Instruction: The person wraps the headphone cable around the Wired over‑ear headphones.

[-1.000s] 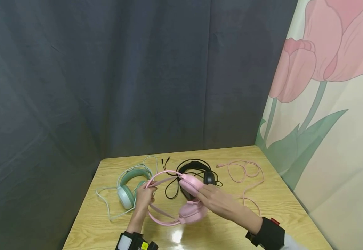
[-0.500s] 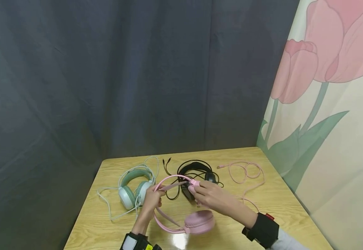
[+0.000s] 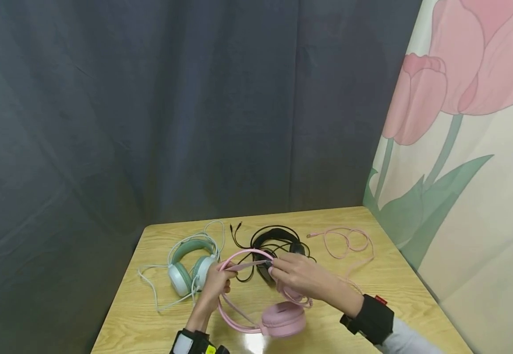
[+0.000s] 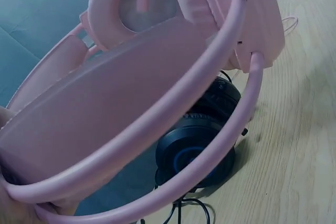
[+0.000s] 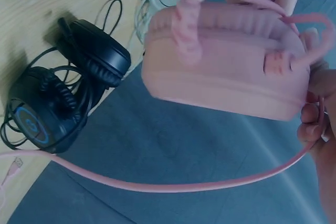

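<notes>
Pink headset (image 3: 263,300) — both hands' fingers (image 3: 221,271) pinch its band — over table (image 3: 393,295).

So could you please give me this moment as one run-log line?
left hand: grips pink wired headset headband | right hand: holds upper earcup | black headset, green headset: on wooden table

Head view: even, moderate indoor light from above. A bright glare spot sits on the table (image 3: 251,344) at the near edge. Shadows under the headsets are soft and faint. The dark curtain (image 3: 150,108) reads dim with little detail. Slight wide-angle bending at the frame edges.

Wrist views: bluish cast, dimmer. The pink headset (image 4: 157,77) fills the left wrist frame, soft and out of focus; the black headset (image 5: 52,103) shows sharper.
</notes>
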`<state>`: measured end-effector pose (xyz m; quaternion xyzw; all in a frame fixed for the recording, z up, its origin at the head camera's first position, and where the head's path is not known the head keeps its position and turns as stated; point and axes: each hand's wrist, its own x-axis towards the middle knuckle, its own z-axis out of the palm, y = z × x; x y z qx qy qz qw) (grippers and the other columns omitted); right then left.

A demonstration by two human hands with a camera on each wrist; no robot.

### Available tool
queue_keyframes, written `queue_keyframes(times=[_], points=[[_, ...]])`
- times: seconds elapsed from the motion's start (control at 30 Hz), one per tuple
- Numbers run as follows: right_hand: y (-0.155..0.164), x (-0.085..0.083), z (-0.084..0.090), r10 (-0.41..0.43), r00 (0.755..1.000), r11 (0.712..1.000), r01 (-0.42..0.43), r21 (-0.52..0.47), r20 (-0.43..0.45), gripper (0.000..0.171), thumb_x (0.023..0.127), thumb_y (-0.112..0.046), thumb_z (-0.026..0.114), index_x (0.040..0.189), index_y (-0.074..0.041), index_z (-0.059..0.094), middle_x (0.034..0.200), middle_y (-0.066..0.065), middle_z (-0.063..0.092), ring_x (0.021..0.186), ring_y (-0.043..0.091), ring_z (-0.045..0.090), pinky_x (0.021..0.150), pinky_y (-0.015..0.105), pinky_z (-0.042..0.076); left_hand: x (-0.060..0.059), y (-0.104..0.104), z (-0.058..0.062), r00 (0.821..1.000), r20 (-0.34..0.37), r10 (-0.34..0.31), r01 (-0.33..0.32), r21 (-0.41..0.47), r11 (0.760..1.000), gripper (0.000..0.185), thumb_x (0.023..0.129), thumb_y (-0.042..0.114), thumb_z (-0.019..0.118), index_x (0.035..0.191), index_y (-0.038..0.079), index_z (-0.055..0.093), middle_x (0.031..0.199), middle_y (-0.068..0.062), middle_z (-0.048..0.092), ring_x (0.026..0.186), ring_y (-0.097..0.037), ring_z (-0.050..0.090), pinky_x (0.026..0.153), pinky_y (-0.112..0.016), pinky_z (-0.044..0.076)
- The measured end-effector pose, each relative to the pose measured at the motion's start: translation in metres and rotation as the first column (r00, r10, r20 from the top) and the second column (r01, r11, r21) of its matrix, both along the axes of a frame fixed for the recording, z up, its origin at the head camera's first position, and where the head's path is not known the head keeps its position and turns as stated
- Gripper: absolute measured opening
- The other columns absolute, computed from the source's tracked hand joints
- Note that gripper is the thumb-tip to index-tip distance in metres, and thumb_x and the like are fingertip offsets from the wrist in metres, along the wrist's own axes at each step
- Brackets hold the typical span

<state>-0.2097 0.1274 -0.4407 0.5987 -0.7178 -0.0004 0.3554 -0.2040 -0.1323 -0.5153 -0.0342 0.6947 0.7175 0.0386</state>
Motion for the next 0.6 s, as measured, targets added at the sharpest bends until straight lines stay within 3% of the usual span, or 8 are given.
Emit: queue_keyframes(times=[0.07,0.17,0.23,0.3,0.4,0.5,0.6], points=[[-0.002,-0.002,0.003,0.009,1.000,1.000,-0.009,-0.003,-0.026,0.013,0.091,-0.021,0.067,0.086,-0.012,0.058,0.081,-0.005,0.052,0.071,0.009,0.042,0.062,0.020,0.041,0.000,0.001,0.002,1.000,-0.008,-0.005,0.005,0.001,1.000,0.014,0.081,-0.004,0.060,0.094,-0.009,0.062,0.065,0.001,0.045,0.048,-0.006,0.031,0.043,-0.018,0.031],[-0.004,-0.006,0.006,0.013,0.999,1.000,-0.013,-0.009,-0.036,0.034,0.077,-0.038,0.078,0.079,-0.014,0.053,0.076,-0.006,0.044,0.066,0.007,0.035,0.056,0.018,0.033,0.001,0.001,0.005,0.999,-0.028,-0.034,0.033,-0.016,0.999,0.018,0.081,-0.004,0.060,0.098,-0.011,0.063,0.066,0.001,0.048,0.048,-0.006,0.031,0.044,-0.018,0.031],[-0.004,-0.008,0.006,0.001,1.000,1.000,-0.001,-0.004,-0.031,0.043,0.069,-0.049,0.076,0.077,-0.015,0.052,0.073,-0.007,0.041,0.065,0.006,0.032,0.054,0.017,0.031,0.002,0.002,0.006,0.997,-0.039,-0.061,0.059,-0.040,0.997,0.020,0.082,-0.004,0.059,0.100,-0.010,0.064,0.067,0.001,0.049,0.048,-0.006,0.031,0.044,-0.017,0.030],[-0.003,-0.009,0.005,-0.014,1.000,1.000,0.014,0.007,-0.008,0.045,0.066,-0.051,0.076,0.079,-0.015,0.053,0.074,-0.007,0.042,0.065,0.006,0.033,0.055,0.017,0.032,0.003,0.001,0.005,0.995,-0.048,-0.086,0.084,-0.058,0.995,0.020,0.082,-0.004,0.058,0.100,-0.010,0.065,0.067,0.001,0.049,0.048,-0.006,0.030,0.044,-0.017,0.030],[-0.001,-0.011,0.001,-0.037,0.999,0.999,0.037,0.022,0.008,0.033,0.076,-0.039,0.076,0.084,-0.013,0.056,0.078,-0.005,0.047,0.069,0.008,0.039,0.060,0.020,0.039,0.003,0.000,0.004,0.993,-0.062,-0.100,0.095,-0.067,0.993,0.020,0.082,-0.006,0.056,0.100,-0.010,0.064,0.067,0.001,0.049,0.049,-0.006,0.030,0.044,-0.017,0.029],[0.001,-0.013,-0.003,-0.044,0.999,0.999,0.044,0.006,0.025,0.013,0.097,-0.021,0.057,0.091,-0.010,0.058,0.086,-0.002,0.052,0.075,0.011,0.046,0.067,0.024,0.045,0.003,-0.001,0.002,0.994,-0.070,-0.080,0.077,-0.051,0.996,0.019,0.082,-0.007,0.057,0.099,-0.011,0.064,0.066,0.001,0.048,0.048,-0.006,0.030,0.044,-0.017,0.029],[0.001,-0.017,-0.005,-0.036,0.999,0.998,0.038,-0.042,0.040,0.029,0.107,-0.020,0.037,0.091,-0.010,0.059,0.089,-0.001,0.055,0.076,0.012,0.051,0.067,0.024,0.047,0.003,-0.001,0.002,0.995,-0.082,-0.047,0.045,-0.032,0.998,0.019,0.082,-0.008,0.057,0.099,-0.012,0.064,0.066,0.000,0.048,0.047,-0.006,0.030,0.044,-0.017,0.029]])
